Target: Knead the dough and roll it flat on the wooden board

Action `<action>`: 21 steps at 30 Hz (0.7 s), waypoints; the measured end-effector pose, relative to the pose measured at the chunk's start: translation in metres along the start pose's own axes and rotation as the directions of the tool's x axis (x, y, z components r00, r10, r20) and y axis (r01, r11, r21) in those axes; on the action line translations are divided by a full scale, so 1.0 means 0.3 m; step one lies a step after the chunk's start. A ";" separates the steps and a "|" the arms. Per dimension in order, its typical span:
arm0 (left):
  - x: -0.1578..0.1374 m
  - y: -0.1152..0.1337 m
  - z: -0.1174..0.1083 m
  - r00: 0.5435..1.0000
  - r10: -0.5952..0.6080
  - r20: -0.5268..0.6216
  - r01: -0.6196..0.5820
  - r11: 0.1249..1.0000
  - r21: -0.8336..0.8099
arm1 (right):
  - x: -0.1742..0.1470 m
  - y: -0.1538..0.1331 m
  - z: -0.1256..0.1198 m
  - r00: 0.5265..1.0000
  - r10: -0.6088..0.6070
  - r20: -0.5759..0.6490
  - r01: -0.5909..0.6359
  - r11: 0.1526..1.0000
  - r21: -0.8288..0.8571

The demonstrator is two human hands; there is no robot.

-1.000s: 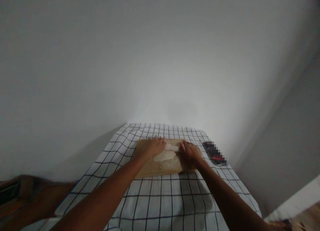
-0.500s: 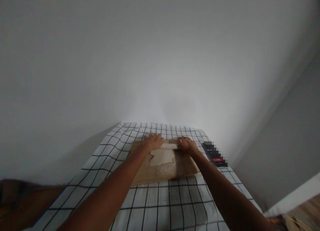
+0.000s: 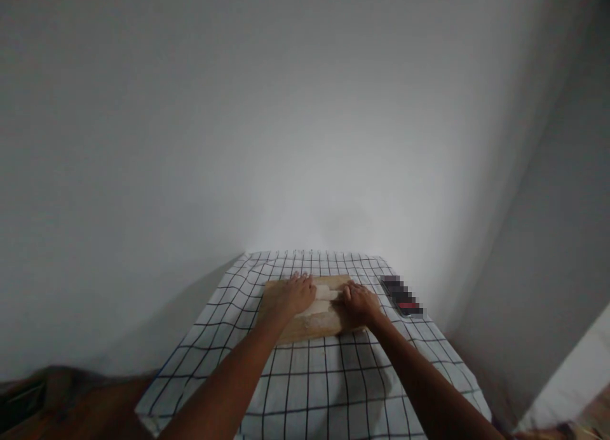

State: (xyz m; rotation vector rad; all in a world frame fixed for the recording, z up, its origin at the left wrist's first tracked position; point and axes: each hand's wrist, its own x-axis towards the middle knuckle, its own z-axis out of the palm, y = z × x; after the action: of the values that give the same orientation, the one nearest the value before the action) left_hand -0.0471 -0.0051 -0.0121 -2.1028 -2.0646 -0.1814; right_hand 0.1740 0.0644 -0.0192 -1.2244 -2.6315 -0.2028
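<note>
A pale rolling pin point(image 3: 326, 293) lies crosswise over a flattened sheet of dough point(image 3: 314, 310) on a wooden board point(image 3: 305, 332). My left hand point(image 3: 300, 294) is closed over the pin's left end, its fingers reaching over the far side. At the other end my right hand point(image 3: 358, 301) wraps round the pin, knuckles bent. Both hands cover the pin's ends, so only its middle shows. Part of the dough is hidden behind my left hand and forearm.
Under the board spreads a white cloth with a black grid point(image 3: 295, 389), covering the table. A dark phone-like device point(image 3: 401, 295), partly pixelated, lies right of the board. A pale wall point(image 3: 305, 141) rises directly behind the table.
Both hands have drawn the rolling pin from the board's far edge back toward me, over the dough. The camera view has shifted slightly, so the table sits lower.
</note>
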 end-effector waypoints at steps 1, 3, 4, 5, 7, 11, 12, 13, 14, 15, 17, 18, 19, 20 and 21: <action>-0.014 0.008 -0.010 1.000 -0.003 0.006 0.003 1.000 0.018 | -0.019 -0.004 -0.003 1.000 0.003 -0.007 -0.003 1.000 0.004; -0.039 0.023 -0.025 1.000 -0.028 0.014 0.027 0.999 0.037 | -0.054 -0.011 -0.009 1.000 0.005 -0.015 -0.004 1.000 0.020; -0.050 0.028 -0.028 0.999 -0.038 0.013 0.038 0.998 0.046 | -0.069 -0.014 -0.012 1.000 0.009 -0.021 -0.008 0.999 0.035; -0.059 0.031 -0.029 0.999 -0.037 0.009 0.036 0.998 0.054 | -0.081 -0.017 -0.014 0.999 0.018 -0.029 -0.016 0.998 0.053; -0.067 0.029 -0.025 1.000 -0.010 0.005 0.009 0.998 0.064 | -0.092 -0.021 -0.016 0.998 0.047 -0.039 -0.043 0.995 0.088; -0.029 0.001 -0.008 0.997 0.024 0.077 -0.028 0.998 0.052 | -0.066 -0.023 -0.005 0.996 0.063 -0.068 -0.053 0.989 0.139; -0.011 -0.007 -0.004 0.995 0.019 0.101 -0.023 0.999 0.039 | -0.052 -0.023 0.000 0.994 0.065 -0.083 -0.052 0.988 0.147; 0.009 -0.014 -0.001 0.993 0.013 0.120 -0.016 1.000 0.021 | -0.036 -0.023 0.005 0.992 0.080 -0.094 -0.065 0.986 0.155; 0.030 -0.019 0.002 0.991 0.007 0.131 -0.008 1.000 0.003 | -0.019 -0.022 0.010 0.990 0.107 -0.096 -0.090 0.983 0.162; 0.049 -0.022 0.004 0.991 -0.001 0.134 0.002 1.000 -0.014 | -0.001 -0.021 0.014 0.986 0.142 -0.091 -0.125 0.978 0.169; 0.085 -0.025 0.008 0.991 -0.038 0.125 0.043 0.998 -0.040 | 0.033 -0.015 0.022 0.976 0.209 -0.066 -0.195 0.964 0.181; 0.103 -0.027 0.009 0.990 -0.068 0.121 0.074 0.996 -0.051 | 0.049 -0.010 0.025 0.971 0.234 -0.048 -0.221 0.957 0.186; 0.120 -0.030 0.011 0.987 -0.105 0.121 0.113 0.992 -0.063 | 0.065 -0.004 0.028 0.968 0.249 -0.032 -0.239 0.952 0.190; 0.139 -0.034 0.014 0.982 -0.141 0.129 0.152 0.985 -0.081 | 0.081 0.003 0.030 0.967 0.254 -0.019 -0.246 0.950 0.192; 0.159 -0.040 0.019 0.975 -0.172 0.142 0.187 0.977 -0.100 | 0.098 0.011 0.033 0.966 0.257 -0.006 -0.251 0.948 0.194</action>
State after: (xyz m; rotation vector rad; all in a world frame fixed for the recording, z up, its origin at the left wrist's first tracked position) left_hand -0.0583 0.0429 -0.0065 -2.0388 -2.3771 -0.1929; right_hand 0.1567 0.0902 -0.0209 -1.4600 -2.3702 0.0752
